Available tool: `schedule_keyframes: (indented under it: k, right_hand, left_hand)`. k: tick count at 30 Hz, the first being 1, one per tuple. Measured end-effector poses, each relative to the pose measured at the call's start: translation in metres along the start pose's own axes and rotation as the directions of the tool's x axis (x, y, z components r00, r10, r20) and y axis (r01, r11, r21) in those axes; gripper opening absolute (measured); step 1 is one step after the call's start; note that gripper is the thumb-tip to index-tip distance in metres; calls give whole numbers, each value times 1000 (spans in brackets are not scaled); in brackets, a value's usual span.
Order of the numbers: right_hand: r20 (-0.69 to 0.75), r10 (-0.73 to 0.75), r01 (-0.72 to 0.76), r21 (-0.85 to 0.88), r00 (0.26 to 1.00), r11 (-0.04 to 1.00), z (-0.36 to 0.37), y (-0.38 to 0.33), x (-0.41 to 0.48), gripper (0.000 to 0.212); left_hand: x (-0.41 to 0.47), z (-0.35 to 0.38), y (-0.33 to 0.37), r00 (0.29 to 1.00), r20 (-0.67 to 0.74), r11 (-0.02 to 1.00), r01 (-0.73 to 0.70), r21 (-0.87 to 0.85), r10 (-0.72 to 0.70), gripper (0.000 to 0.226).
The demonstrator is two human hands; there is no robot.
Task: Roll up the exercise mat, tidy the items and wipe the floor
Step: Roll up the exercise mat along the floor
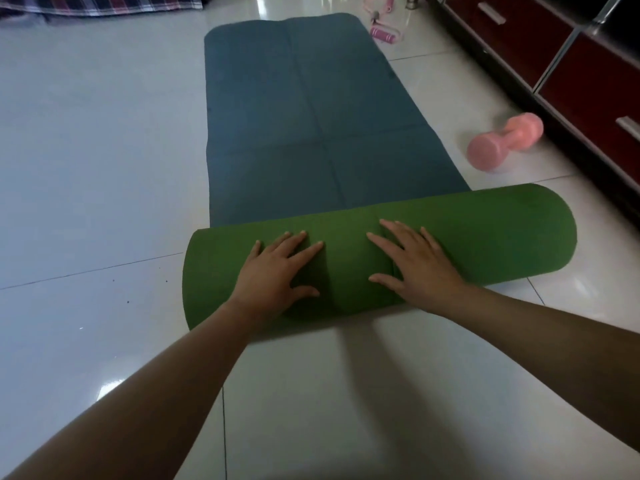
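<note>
The exercise mat (311, 109) lies lengthwise on the tiled floor, its dark teal top side flat and stretching away from me. Its near end is rolled into a thick tube showing the green underside (485, 233), lying crosswise in front of me. My left hand (273, 275) rests palm down on the roll left of its middle, fingers spread. My right hand (415, 265) presses flat on the roll just right of its middle, fingers also spread. Neither hand grips anything.
A pink dumbbell (505, 142) lies on the floor right of the mat. A pink-handled skipping rope (382, 26) sits near the mat's far right corner. A dark red cabinet with drawers (588, 81) lines the right side. A plaid cloth (104, 3) hangs at the far left.
</note>
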State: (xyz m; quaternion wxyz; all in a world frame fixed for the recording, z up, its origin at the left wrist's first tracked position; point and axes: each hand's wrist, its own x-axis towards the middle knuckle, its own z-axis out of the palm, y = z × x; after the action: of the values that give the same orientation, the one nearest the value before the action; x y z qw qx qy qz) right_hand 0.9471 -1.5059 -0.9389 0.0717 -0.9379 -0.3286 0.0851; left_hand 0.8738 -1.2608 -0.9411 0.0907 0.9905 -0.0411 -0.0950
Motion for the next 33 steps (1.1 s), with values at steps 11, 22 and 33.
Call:
schedule_keyframes:
  k: [11,22,33]
  right_hand:
    - [146,-15,22,-46,989,999,10,14,32,112]
    - [229,-37,69,-135,973,988,24,14,39,121]
    - [34,-99,102,-110,994,989,18,12,27,88]
  left_hand:
    - [20,10,-9,988,120,995,102,-22,-98,97]
    - [27,28,-16,976,204,998,68,13,-69,120]
    - [10,17,-7,999,2,999,39,-27,-38,93]
